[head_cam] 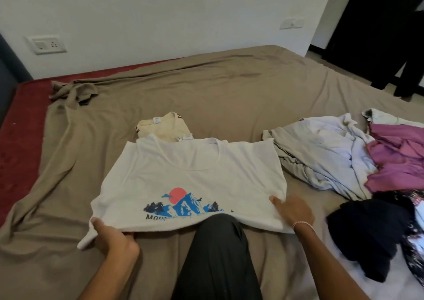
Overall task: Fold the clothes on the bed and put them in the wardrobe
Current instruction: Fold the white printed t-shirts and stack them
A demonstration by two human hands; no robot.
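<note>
A white T-shirt with a blue mountain and red sun print lies spread on the tan bedsheet, its lower part draped over my dark-trousered knee. My left hand grips the shirt's lower left corner. My right hand holds the shirt's right edge, thumb on top. Just beyond the collar sits a folded cream shirt. To the right is a heap of clothes: a grey garment, a purple one and a black one.
A bunched knot of sheet lies at the far left, next to the bare red mattress. A white wall with a socket runs behind the bed. A dark doorway or cabinet stands at the far right.
</note>
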